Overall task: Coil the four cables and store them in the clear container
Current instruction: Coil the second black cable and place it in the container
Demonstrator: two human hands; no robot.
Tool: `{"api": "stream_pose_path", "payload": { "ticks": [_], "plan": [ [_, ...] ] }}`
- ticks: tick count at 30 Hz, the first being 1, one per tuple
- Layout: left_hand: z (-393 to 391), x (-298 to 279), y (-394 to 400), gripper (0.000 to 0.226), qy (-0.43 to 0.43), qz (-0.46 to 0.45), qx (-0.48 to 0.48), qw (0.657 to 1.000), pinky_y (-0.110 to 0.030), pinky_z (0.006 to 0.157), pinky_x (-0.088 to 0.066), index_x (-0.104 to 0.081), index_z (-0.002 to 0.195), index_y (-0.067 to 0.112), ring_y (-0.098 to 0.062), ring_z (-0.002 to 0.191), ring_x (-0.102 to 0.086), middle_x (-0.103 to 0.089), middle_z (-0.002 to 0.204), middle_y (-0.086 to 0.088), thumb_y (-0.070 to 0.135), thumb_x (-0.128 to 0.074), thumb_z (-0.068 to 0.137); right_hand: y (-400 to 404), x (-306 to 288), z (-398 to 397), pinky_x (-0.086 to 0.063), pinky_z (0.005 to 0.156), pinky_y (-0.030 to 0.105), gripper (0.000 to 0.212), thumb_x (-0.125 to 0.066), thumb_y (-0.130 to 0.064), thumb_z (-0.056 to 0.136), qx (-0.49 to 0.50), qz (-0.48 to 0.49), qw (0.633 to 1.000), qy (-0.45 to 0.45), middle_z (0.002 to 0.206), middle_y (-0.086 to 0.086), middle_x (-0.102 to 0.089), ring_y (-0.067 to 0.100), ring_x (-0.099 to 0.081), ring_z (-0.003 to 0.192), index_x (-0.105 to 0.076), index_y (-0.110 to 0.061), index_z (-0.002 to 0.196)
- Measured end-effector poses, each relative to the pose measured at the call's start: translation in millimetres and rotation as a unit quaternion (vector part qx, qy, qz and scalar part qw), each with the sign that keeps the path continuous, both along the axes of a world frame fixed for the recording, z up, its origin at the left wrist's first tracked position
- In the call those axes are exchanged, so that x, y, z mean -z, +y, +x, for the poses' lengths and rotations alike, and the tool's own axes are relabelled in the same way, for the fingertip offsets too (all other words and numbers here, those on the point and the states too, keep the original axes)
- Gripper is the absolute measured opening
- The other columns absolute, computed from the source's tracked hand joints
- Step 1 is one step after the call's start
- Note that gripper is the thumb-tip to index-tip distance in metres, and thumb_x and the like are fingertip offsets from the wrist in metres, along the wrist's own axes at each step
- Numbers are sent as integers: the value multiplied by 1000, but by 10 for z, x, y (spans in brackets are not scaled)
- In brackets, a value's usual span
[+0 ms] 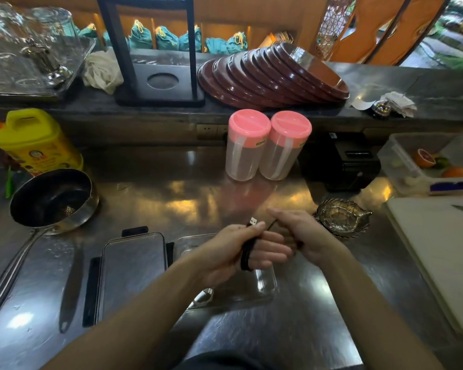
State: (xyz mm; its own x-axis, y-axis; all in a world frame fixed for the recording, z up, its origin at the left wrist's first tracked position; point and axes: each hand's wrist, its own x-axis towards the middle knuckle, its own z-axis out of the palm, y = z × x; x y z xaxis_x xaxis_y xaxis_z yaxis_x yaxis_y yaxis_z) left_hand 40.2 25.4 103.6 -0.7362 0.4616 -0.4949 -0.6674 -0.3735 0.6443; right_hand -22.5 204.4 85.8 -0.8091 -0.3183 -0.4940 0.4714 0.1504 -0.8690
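A black cable [246,254] is wound in several turns around the fingers of my left hand [235,252], and its USB plug [252,221] sticks up past the thumb. My right hand [302,236] pinches the cable's free strand just right of the coil. Both hands hover over the clear container [265,285] on the steel counter. Inside the container, under my left forearm, lies a coiled cable with a white plug [208,292]. The container's clear lid [133,271] with black clips lies to its left.
A black saucepan [51,200] with a long handle sits at left, a yellow jug [35,141] behind it. Two pink-lidded jars [267,145] stand ahead. A metal leaf dish [342,217] is right of my hands, and a white cutting board [444,249] lies far right.
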Motion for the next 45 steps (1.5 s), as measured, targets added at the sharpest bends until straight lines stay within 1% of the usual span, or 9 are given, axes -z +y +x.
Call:
{"api": "stream_pose_path", "payload": {
  "ticks": [3, 7, 11, 16, 19, 27, 33, 39, 45],
  "plan": [
    [0, 195, 70, 43, -15, -55, -37, 998, -28, 63, -61, -62, 117, -7, -28, 87, -77, -74, 106, -26, 31, -45, 107, -120, -242, -6, -25, 37, 20, 44, -62, -41, 100, -33, 79, 995, 50, 48, -9, -40, 7, -30, 40, -57, -23, 60],
    [-99, 264, 89, 36, -40, -53, -171, 983, -29, 55, -60, -64, 94, -2, -21, 62, -72, -71, 73, -13, 27, -46, 107, -384, -299, 324, -52, 62, 36, 31, -52, -23, 105, -81, 164, 968, 168, 71, 5, -67, 13, -60, 63, -65, -9, 81],
    [-278, 132, 22, 39, -32, 11, -243, 969, -24, 59, -59, -62, 108, -2, -16, 67, -74, -75, 84, -11, 27, -35, 109, -594, -66, 801, -42, 61, 28, 29, -52, -16, 105, -59, 136, 963, 226, 65, -11, -57, 3, -47, 61, -56, -13, 76],
    [-297, -5, -143, 32, -1, 141, -222, 965, -16, 36, -23, -64, 98, 8, -4, 33, -30, -35, 50, 10, 28, -40, 106, -512, 215, 1038, -25, 43, 19, 30, -58, -33, 99, 11, -62, 996, 62, 56, -5, -40, 6, -33, 46, -56, -11, 80],
    [-262, -37, -155, 31, 7, 200, -191, 961, -17, 36, -20, -64, 95, 7, -5, 31, -28, -32, 47, 10, 27, -41, 104, -384, 316, 1008, -17, 37, 20, 39, -60, -45, 93, -1, -107, 993, -42, 53, 2, -29, 9, -22, 40, -55, -15, 68],
    [-84, -43, -65, 27, 37, 62, -99, 992, -15, 41, -34, -63, 88, 9, -5, 39, -38, -36, 49, 8, 23, -47, 104, 126, 327, 363, -18, 37, 21, 32, -79, -34, 82, 31, -54, 997, -53, 57, -4, -28, 8, -21, 43, -53, -19, 70],
    [-66, -32, -162, 24, 29, 208, -93, 973, -20, 41, -17, -57, 83, 12, -5, 38, -20, -24, 51, 10, 23, -45, 100, 346, 292, 71, -26, 41, 18, 9, -68, -18, 92, 19, -112, 989, -91, 58, -5, -36, 6, -30, 43, -67, -10, 94],
    [-36, 43, -210, 28, 30, 172, -76, 982, -22, 39, -8, -59, 77, 12, -6, 38, -9, -13, 49, 10, 26, -47, 99, 413, 276, 53, -39, 48, 22, 18, -59, -10, 93, 92, -233, 964, -86, 64, 1, -45, 7, -36, 44, -75, -6, 99],
    [-53, 128, -162, 26, 37, 206, -25, 978, -20, 36, -12, -58, 79, 11, -6, 36, -11, -16, 46, 10, 27, -50, 98, 111, 91, 340, -22, 36, 14, 50, -73, -39, 89, -95, -155, 983, -30, 68, -5, -53, 1, -25, 43, -64, -11, 129]
  ]
}}
